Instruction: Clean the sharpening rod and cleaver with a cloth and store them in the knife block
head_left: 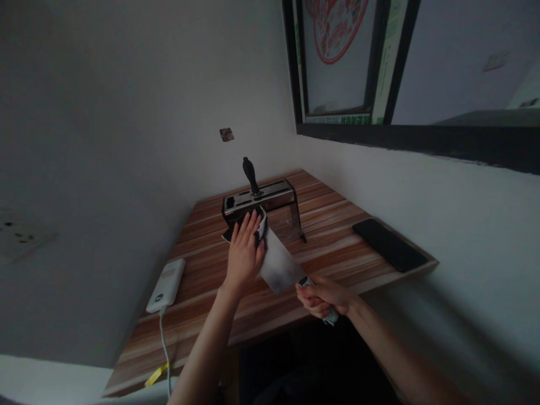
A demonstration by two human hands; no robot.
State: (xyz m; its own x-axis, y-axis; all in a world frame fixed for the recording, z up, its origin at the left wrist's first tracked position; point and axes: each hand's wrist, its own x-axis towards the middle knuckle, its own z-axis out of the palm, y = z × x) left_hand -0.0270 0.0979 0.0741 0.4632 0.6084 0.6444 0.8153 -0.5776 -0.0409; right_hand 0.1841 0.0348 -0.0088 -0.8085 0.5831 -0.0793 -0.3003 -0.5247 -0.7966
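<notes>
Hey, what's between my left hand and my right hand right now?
In the head view, a broad metal blade spans that stretch, running from the handle gripped by your right hand to your left hand.

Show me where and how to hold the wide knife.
Best by its handle, probably, coming from the near right, where the right hand grips it: the handle points that way, while the broad blade slants away toward the left hand.

A brown, streaky wood-grain tabletop carries a knife block. Left of the block and nearer lies a white power bank with its white cable; right of it, a black phone.
</notes>
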